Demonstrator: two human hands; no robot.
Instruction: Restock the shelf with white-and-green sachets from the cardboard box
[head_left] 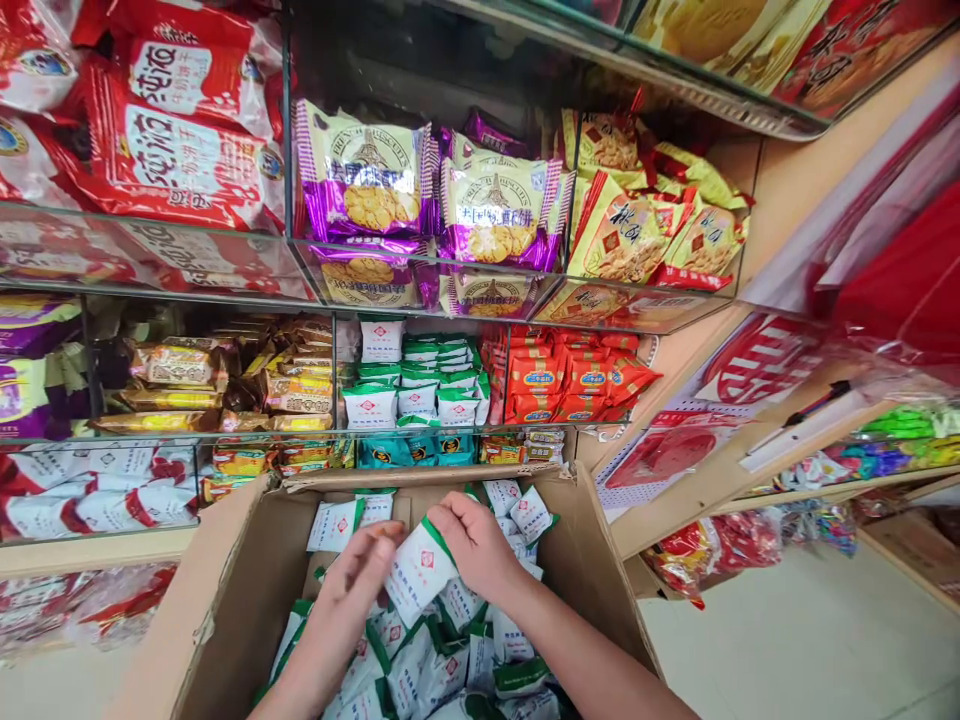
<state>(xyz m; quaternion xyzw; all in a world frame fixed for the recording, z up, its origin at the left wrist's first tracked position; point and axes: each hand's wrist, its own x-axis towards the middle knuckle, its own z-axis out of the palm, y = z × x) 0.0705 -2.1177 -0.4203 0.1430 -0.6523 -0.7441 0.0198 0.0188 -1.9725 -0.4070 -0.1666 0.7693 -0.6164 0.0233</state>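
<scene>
Over an open cardboard box (232, 590), my right hand (476, 540) pinches the upper right corner of a white packet with green edges and a small red emblem (421, 570). My left hand (349, 585) is at the packet's left side, its thumb and fingers curled close together; whether it grips the edge is not clear. Many similar white and green packets (442, 675) lie loosely in the box below and behind my hands.
Stacked white and green packets (416, 390) stand in a shelf compartment behind the box, beside red packets (559, 375) and brown ones (225, 375). A glass shelf edge (450, 270) runs above. Hanging red goods (900, 290) are at the right.
</scene>
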